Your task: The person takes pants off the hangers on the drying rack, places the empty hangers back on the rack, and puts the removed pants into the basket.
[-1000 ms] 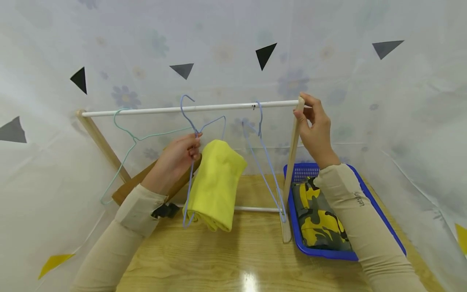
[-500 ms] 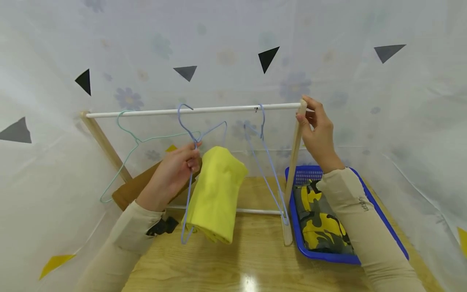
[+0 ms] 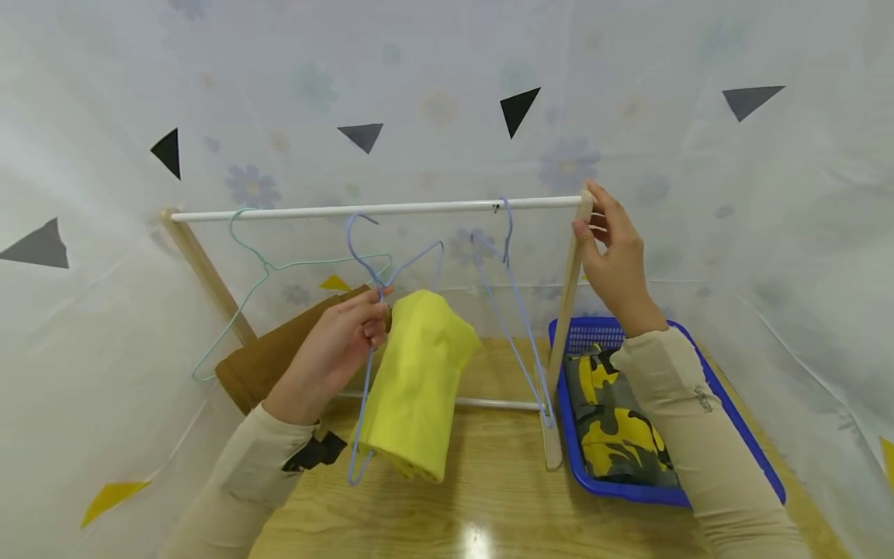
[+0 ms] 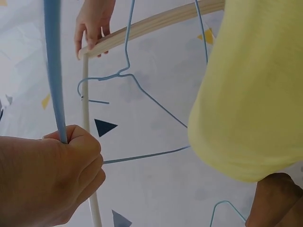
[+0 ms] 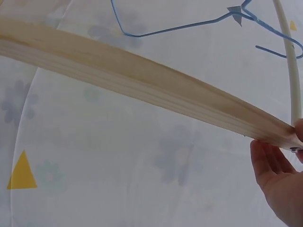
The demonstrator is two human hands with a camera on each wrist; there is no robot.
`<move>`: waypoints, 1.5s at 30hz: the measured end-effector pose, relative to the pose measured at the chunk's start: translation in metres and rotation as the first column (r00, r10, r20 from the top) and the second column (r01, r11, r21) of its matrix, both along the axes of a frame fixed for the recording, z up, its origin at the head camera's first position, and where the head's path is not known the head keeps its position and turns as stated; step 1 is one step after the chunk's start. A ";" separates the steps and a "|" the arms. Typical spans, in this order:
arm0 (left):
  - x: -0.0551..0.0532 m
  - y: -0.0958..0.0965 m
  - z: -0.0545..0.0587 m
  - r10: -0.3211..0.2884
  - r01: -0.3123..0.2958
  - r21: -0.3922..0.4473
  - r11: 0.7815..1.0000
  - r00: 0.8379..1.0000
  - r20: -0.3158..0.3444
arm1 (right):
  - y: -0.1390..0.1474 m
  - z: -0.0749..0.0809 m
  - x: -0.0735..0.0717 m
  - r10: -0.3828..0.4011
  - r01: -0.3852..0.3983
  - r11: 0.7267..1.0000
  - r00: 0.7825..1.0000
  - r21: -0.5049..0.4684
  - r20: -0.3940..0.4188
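My left hand (image 3: 334, 341) pinches a blue-purple wire hanger (image 3: 348, 234) just under its hook. A folded yellow cloth (image 3: 419, 388) is draped over the hanger; in the left wrist view the cloth (image 4: 246, 104) fills the right side. In the head view the hook sits just below the white rail (image 3: 426, 209) of a small clothes rack. My right hand (image 3: 618, 268) grips the top of the rack's right wooden post (image 3: 569, 287), thumb on one side and fingers on the other. The right wrist view shows those fingers at the end of the post (image 5: 189, 94).
A bare blue hanger (image 3: 511, 225) hangs near the rail's right end. To the left hangs a mint-green hanger (image 3: 267, 269), with folded brown cloth (image 3: 279, 353) at it. A blue basket (image 3: 628, 491) holds folded camouflage cloth (image 3: 621, 439) beside the right post.
My left hand has lowered the hanger and yellow cloth, so the hook went from above the rail to just below it. The right hand keeps its grip on the post.
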State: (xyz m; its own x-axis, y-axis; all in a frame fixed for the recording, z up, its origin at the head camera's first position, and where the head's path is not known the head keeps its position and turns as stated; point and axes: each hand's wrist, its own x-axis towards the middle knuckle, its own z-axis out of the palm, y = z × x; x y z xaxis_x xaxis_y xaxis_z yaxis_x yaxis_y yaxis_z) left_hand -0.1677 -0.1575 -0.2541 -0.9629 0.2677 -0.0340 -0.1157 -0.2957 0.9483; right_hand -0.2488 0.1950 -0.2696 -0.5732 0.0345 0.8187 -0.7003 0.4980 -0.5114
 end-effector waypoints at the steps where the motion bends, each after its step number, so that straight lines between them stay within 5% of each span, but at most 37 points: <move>1: 0.000 0.000 -0.001 0.001 -0.001 0.000 1.000 1.000 0.001 | 0.000 -0.001 0.000 -0.005 0.005 1.000 1.000 -0.005 -0.004; 10: 0.002 0.004 -0.005 0.001 -0.001 0.001 1.000 1.000 -0.015 | 0.001 -0.010 0.013 -0.099 0.095 0.989 0.995 -0.117 -0.033; 20: 0.003 0.005 -0.006 0.012 -0.012 -0.003 1.000 1.000 -0.022 | -0.009 -0.014 0.053 -0.097 0.101 0.980 0.995 -0.171 0.030; 45: 0.008 0.001 -0.007 0.012 -0.012 -0.011 1.000 1.000 0.000 | -0.010 -0.107 0.053 0.025 0.045 0.969 0.961 -0.245 0.275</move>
